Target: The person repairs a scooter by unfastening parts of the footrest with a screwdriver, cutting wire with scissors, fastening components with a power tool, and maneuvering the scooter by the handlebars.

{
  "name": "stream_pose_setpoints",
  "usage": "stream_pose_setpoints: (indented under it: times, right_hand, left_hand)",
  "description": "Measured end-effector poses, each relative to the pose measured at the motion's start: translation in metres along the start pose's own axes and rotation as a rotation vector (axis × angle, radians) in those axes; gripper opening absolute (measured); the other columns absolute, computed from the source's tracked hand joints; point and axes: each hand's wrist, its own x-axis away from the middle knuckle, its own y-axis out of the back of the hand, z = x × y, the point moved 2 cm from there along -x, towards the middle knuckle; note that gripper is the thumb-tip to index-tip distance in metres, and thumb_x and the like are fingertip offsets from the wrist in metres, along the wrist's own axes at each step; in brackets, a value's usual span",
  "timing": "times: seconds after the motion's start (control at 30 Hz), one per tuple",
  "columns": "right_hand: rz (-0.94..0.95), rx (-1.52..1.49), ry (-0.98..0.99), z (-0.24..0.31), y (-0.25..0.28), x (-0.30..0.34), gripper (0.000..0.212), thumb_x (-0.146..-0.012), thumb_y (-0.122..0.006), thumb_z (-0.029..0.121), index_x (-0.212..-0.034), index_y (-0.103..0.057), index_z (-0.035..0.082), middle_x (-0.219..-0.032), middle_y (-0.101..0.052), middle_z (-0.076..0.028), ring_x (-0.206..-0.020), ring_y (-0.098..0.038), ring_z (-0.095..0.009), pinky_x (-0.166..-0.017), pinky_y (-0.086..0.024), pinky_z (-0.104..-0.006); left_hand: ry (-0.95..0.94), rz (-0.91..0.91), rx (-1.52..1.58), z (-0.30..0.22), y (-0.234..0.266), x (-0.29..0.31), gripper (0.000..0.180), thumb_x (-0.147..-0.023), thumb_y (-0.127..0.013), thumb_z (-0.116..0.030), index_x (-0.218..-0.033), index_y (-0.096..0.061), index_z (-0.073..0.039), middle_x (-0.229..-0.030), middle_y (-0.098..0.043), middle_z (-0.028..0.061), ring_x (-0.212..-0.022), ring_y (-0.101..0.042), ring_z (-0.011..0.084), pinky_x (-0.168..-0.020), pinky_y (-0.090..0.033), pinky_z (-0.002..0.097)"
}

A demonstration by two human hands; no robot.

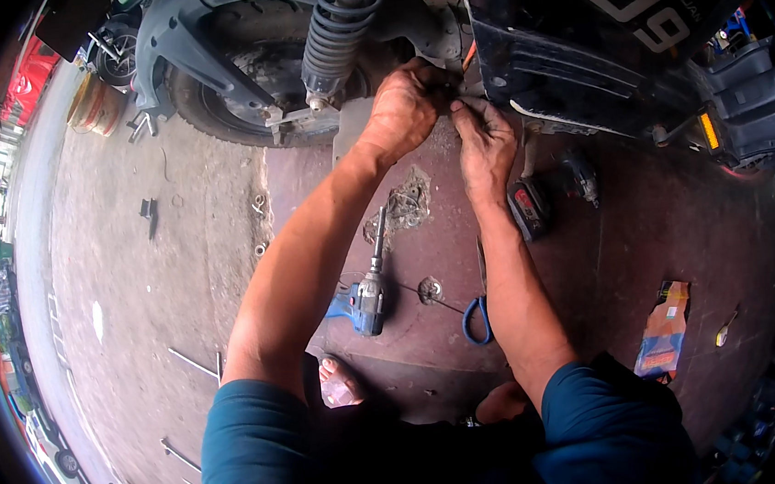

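Observation:
Both of my arms reach forward to the underside of a scooter, between its rear wheel [191,98] and its dark body panel [566,70]. My left hand [405,107] is closed beside the coil-spring shock absorber [348,24], its fingertips lost in shadow against the frame. Close by on the right, my right hand [486,136] has thumb and fingers pressed together under the panel's edge. Whatever either hand grips is hidden or too small to make out. An orange cable [470,56] runs just above the fingers.
Below my forearms lies a blue-and-grey power driver [368,304] with a long socket. Right of my right forearm are a black-and-red battery tool [528,207] and a dark drill [581,177]. A torn package [664,328], a bucket [94,105] and metal rods [195,362] lie farther out.

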Motion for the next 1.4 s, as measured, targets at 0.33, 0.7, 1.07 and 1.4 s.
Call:
stream_pose_setpoints:
  times: [0.33,0.7,1.07,1.4]
  right_hand:
    - [-0.028,-0.086,0.020,-0.005,-0.004,-0.002,0.013,-0.087,-0.065,0.010,-0.092,-0.068,-0.002,-0.075,-0.061,0.003,-0.068,-0.049,-0.005,-0.064,-0.042,-0.0217]
    - [0.002,-0.057,0.033,-0.007,-0.005,0.004,0.017,-0.089,-0.066,0.012,-0.098,-0.067,-0.003,-0.084,-0.063,0.000,-0.077,-0.052,-0.008,-0.072,-0.043,-0.0228]
    - [-0.152,-0.011,0.204,-0.016,0.008,0.023,0.016,-0.092,-0.061,0.006,-0.105,-0.063,-0.001,-0.095,-0.065,-0.004,-0.085,-0.058,-0.012,-0.080,-0.045,-0.0253]
    - [0.427,-0.199,-0.199,-0.042,0.031,0.007,0.018,-0.095,-0.051,0.019,-0.099,-0.061,0.004,-0.094,-0.060,-0.001,-0.088,-0.056,-0.011,-0.079,-0.046,-0.0278]
  left_hand:
    - [-0.245,0.045,-0.344,-0.014,0.011,0.001,0.022,-0.082,-0.062,-0.007,-0.101,-0.072,-0.005,-0.103,-0.067,0.0168,-0.097,-0.064,0.0330,-0.087,-0.049,0.0364]
    - [-0.105,0.100,-0.169,-0.030,0.015,0.011,0.015,-0.085,-0.063,-0.009,-0.093,-0.069,0.001,-0.085,-0.070,0.0168,-0.078,-0.066,0.0260,-0.075,-0.051,0.0327]
    - [-0.119,-0.099,-0.544,-0.053,-0.016,0.038,0.021,-0.072,-0.065,-0.019,-0.087,-0.065,-0.004,-0.090,-0.065,0.0159,-0.096,-0.058,0.0330,-0.090,-0.041,0.0461]
    - [-0.527,-0.005,-0.822,-0.061,-0.033,0.057,0.020,-0.063,-0.063,-0.008,-0.082,-0.061,-0.001,-0.082,-0.060,0.0104,-0.084,-0.055,0.0270,-0.078,-0.041,0.0387]
